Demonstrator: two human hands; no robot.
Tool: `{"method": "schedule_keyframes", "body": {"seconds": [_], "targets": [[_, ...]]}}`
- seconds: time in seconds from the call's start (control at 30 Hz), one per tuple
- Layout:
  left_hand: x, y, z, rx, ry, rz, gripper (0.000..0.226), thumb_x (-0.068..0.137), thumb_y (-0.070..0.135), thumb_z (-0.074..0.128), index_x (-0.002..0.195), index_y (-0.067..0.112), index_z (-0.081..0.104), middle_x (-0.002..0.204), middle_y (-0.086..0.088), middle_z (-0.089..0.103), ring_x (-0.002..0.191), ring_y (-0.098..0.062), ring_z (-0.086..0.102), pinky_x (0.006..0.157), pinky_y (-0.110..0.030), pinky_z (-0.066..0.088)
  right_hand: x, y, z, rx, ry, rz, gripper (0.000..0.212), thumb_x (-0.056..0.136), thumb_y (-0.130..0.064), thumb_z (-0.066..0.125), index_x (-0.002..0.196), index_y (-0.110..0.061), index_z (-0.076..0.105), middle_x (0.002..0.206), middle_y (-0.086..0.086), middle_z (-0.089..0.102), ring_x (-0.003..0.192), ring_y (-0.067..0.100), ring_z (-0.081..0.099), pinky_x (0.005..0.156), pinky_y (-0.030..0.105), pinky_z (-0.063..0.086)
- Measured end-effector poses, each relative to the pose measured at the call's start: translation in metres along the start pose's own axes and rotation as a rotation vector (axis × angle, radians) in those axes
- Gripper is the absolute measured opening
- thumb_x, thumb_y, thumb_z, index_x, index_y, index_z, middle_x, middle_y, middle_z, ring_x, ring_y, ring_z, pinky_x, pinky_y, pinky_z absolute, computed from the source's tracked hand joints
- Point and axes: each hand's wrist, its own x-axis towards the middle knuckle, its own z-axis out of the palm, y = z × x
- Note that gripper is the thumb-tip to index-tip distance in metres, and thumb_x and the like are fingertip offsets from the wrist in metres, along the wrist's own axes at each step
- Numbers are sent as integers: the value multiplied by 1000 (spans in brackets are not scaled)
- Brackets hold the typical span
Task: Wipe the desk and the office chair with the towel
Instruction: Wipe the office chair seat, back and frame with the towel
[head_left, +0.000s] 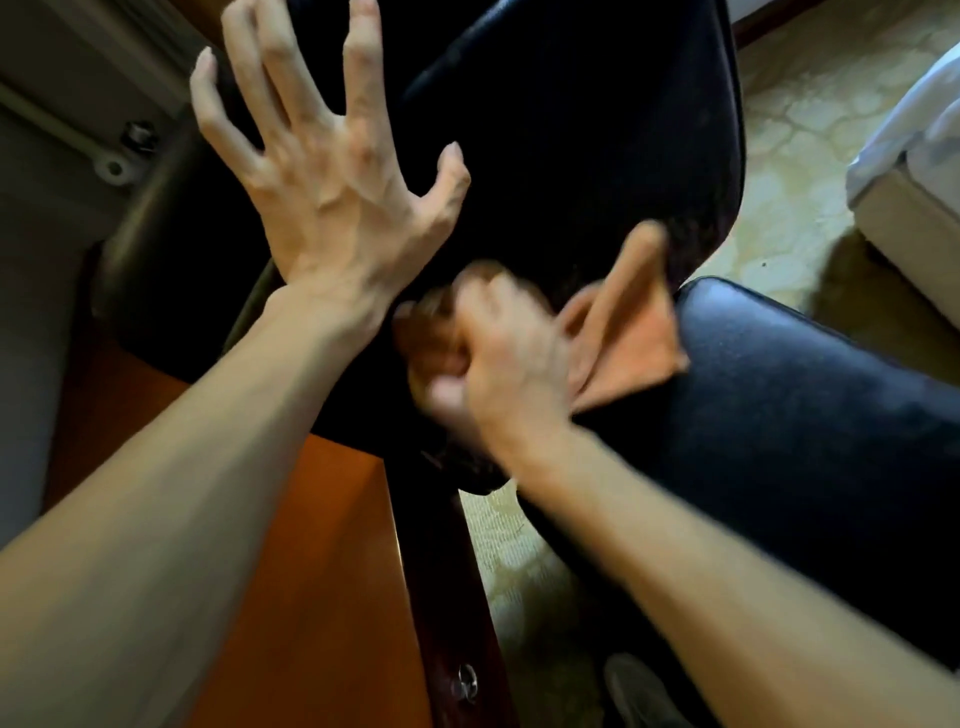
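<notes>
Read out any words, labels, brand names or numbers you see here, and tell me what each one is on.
No text can be read anywhere in this view.
The office chair, the towel and the desk show no print, label or logo.
The metal knob on the desk front is too blurred to show any marking.

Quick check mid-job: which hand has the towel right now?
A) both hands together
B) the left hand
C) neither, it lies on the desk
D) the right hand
D: the right hand is bunched around the orange towel against the black chair, while the left hand is spread open at the chair back and holds no cloth.
</notes>
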Motion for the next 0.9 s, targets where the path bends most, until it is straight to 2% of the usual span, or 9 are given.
{"method": "schedule_keyframes", "body": {"seconds": [0.1, 0.17, 0.23, 0.33, 0.43, 0.57, 0.67, 0.8, 0.9], "targets": [[0, 0, 0, 12, 4, 18, 88, 89, 74, 37, 162, 27, 27, 164, -25, 24, 155, -41, 20, 124, -59, 14, -60, -10, 16, 102, -234, -166, 42, 66, -41, 70, 102, -24, 56, 103, 6, 56, 92, 31, 56, 65, 43, 55], [0, 0, -2, 27, -10, 30, 88, 89, 74, 36, 163, 27, 24, 166, -25, 22, 156, -41, 18, 124, -59, 13, -78, 0, 11, 54, -446, -389, 39, 70, -43, 69, 105, -27, 59, 106, 6, 57, 97, 30, 59, 73, 45, 57], [-1, 1, -2, 21, -17, 34, 88, 90, 72, 36, 163, 27, 20, 167, -25, 18, 156, -41, 16, 124, -59, 12, -82, 15, 0, -3, -542, -453, 43, 69, -43, 75, 107, -27, 62, 106, 5, 59, 99, 29, 60, 73, 45, 58], [-4, -6, 0, -12, -15, 85, 86, 92, 68, 38, 163, 25, 18, 167, -28, 16, 156, -44, 14, 124, -62, 10, -60, 35, -19, 98, -251, -125, 43, 68, -39, 75, 108, -26, 64, 107, 3, 60, 100, 30, 61, 73, 46, 58], [-24, -23, 0, -26, -43, 325, 85, 96, 60, 41, 164, 17, 15, 168, -28, 11, 157, -43, 9, 126, -62, 7, -13, 48, -35, 127, 157, 44, 33, 78, -38, 67, 108, -25, 66, 106, 0, 60, 97, 26, 62, 73, 41, 54], [-67, -47, 0, -43, -119, 537, 82, 100, 49, 43, 165, 13, 12, 170, -25, 5, 159, -38, 4, 128, -54, 9, 25, 50, -29, 127, 259, 234, 34, 80, -42, 62, 111, -26, 64, 108, -1, 57, 103, 23, 60, 85, 50, 51], [-78, -47, 5, -15, -101, 516, 80, 101, 49, 41, 165, 12, 11, 170, -24, 5, 159, -39, 3, 127, -56, 10, -8, 28, 3, 65, 150, 191, 39, 74, -40, 54, 109, -24, 63, 109, 4, 58, 102, 29, 58, 84, 51, 49], [-79, -38, 10, 18, -88, 494, 81, 101, 49, 40, 165, 12, 9, 170, -26, 6, 158, -41, 5, 127, -59, 9, -97, 10, 35, 21, -276, -116, 50, 64, -43, 68, 109, -29, 50, 107, 2, 48, 92, 27, 56, 63, 41, 56], [-82, -39, 10, 7, -75, 490, 80, 101, 49, 40, 165, 13, 9, 170, -26, 6, 158, -40, 5, 127, -58, 9, -124, 21, 35, 47, -432, -216, 42, 70, -46, 63, 108, -35, 50, 106, -4, 47, 95, 22, 57, 64, 43, 58]]}}
